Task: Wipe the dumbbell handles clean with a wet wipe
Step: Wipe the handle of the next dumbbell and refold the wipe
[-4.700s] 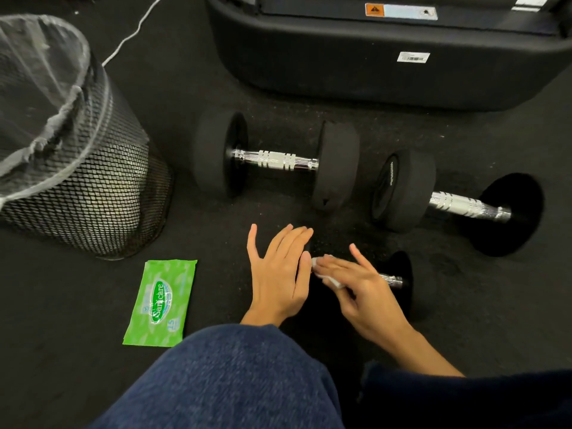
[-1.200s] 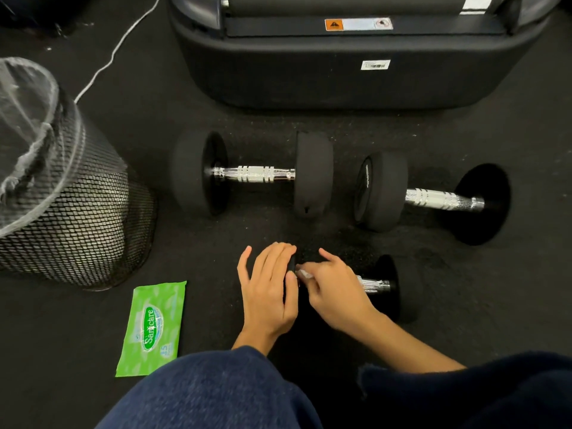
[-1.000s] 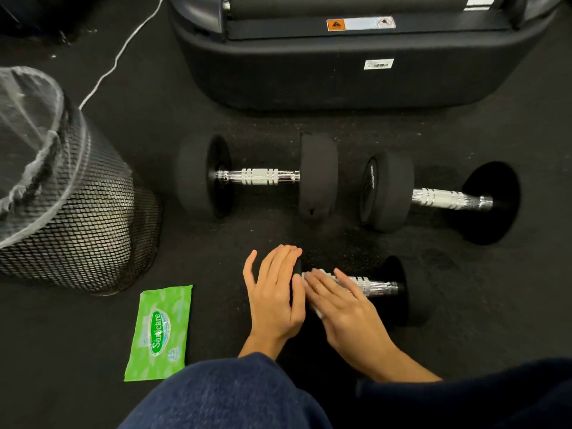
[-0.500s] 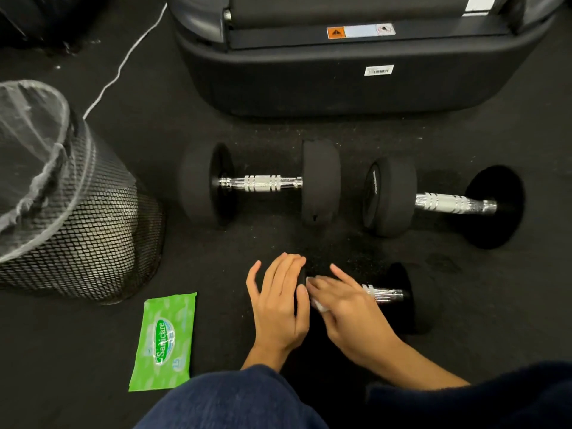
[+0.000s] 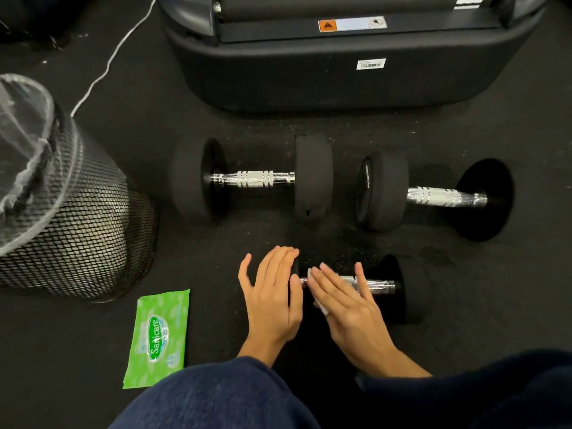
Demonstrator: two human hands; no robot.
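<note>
The right hand (image 5: 346, 308) now lies flat along the chrome handle (image 5: 376, 285) of the nearest dumbbell (image 5: 399, 287), fingers straight and spread, pressing a white wipe (image 5: 322, 306) against the metal; only a small edge of the wipe shows under the palm. Half a second ago those fingers were bunched at the left end of the handle, so the hand has flattened and slid a little to the right, which reads as one more pass of the wipe along the bar. The left hand (image 5: 272, 300) stays where it was, fingers straight and together, resting against the near weight at the handle's left end, most likely to stop the dumbbell rolling; that weight is almost wholly hidden beneath it. This dumbbell sits on the dark floor just in front of the person's knees. Two larger dumbbells (image 5: 252, 179) (image 5: 433, 196) lie farther back, well apart from both hands, so by my judgement their handles still need attention. A green pack of wipes (image 5: 158, 337) lies to the left, near a mesh bin (image 5: 65, 212).
</note>
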